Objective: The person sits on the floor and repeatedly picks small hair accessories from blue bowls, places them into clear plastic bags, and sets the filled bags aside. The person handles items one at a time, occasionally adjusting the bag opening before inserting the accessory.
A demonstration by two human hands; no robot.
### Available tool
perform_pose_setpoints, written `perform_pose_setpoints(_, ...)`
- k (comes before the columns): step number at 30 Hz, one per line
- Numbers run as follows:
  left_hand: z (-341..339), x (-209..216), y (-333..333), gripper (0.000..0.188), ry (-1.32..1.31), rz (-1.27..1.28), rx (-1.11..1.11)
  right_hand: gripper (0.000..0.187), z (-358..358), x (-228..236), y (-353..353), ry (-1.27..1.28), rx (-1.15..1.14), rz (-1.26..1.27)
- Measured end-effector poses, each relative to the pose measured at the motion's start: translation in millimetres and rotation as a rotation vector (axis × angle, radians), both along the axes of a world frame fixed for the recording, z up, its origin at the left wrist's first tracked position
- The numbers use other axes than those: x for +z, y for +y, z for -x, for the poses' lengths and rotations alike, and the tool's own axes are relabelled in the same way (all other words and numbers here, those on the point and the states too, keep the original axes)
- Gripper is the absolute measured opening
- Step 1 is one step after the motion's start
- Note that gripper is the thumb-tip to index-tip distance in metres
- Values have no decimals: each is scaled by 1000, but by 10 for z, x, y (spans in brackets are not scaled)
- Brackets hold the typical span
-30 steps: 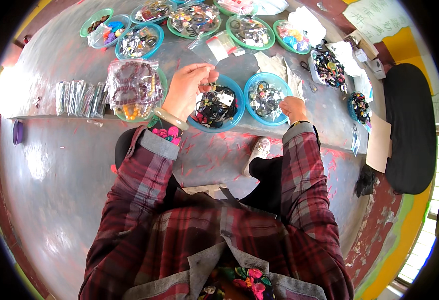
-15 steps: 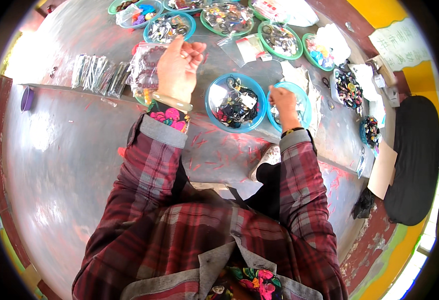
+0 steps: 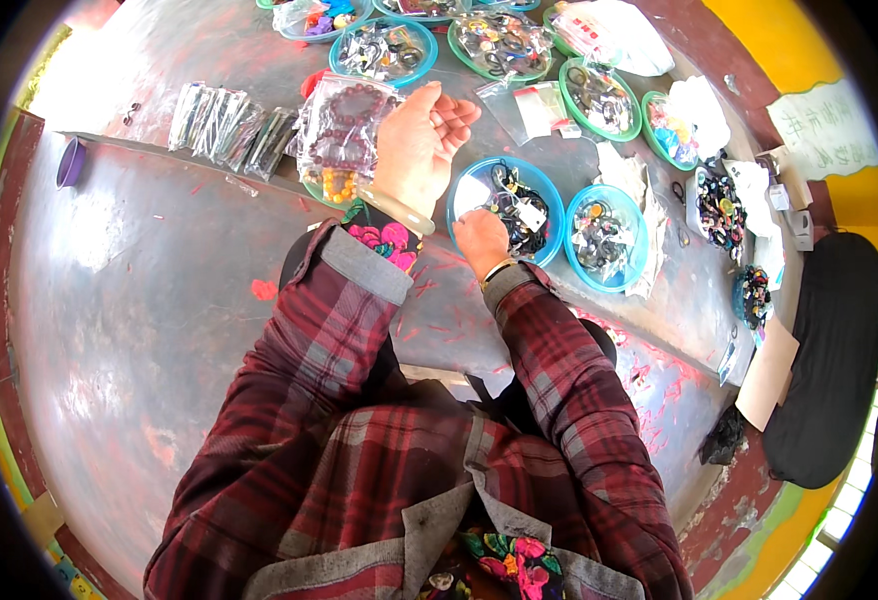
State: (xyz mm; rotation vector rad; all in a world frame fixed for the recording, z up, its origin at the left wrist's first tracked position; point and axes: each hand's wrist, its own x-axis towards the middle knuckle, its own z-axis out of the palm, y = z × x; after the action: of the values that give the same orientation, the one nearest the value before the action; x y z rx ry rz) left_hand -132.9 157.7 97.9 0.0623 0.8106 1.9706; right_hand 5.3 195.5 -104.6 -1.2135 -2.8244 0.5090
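Observation:
My left hand (image 3: 417, 145) is raised beside a clear bag of dark red bead bracelets (image 3: 344, 130), its fingers loosely curled and apart, with nothing visible in them. My right hand (image 3: 482, 243) is closed at the near left rim of a blue basin (image 3: 557, 230). Whatever its fingers hold, if anything, is hidden. Inside that basin lies a tangle of black cords and small trinkets (image 3: 519, 215), with a white tag among them. A second blue basin (image 3: 642, 245), just to the right, holds small packaged trinkets (image 3: 602, 240).
Several green and blue basins, one a green basin (image 3: 599, 100) of trinkets, line the far side. Packets of slim items (image 3: 224, 125) lie at left, near a purple cup (image 3: 71, 163). To the right are a white tray (image 3: 704, 205) of trinkets and brown cardboard (image 3: 767, 375).
My right hand has moved left from the right blue basin to the near left rim of the other one. The view has shifted, and my left hand's fingers have loosened slightly.

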Motion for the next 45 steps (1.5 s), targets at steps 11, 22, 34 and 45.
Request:
perform_pose_setpoints(11,10,-25,-33,21,-22,-33,-33,27,92,336,-55,35,-207,167)
perform_pose_setpoints(22,-25,-22,-33,22,-8,-14,-48,24,94,258,17,-29,-267,144)
perform_pose_setpoints(34,-41,-60,-24,22,-26,-52,-86,22,-18,171,140,236,-233,344)
perform_pose_setpoints(45,-75,-48,-17,20,-11,-36,-76,21,-60,526,144,252,-282,392)
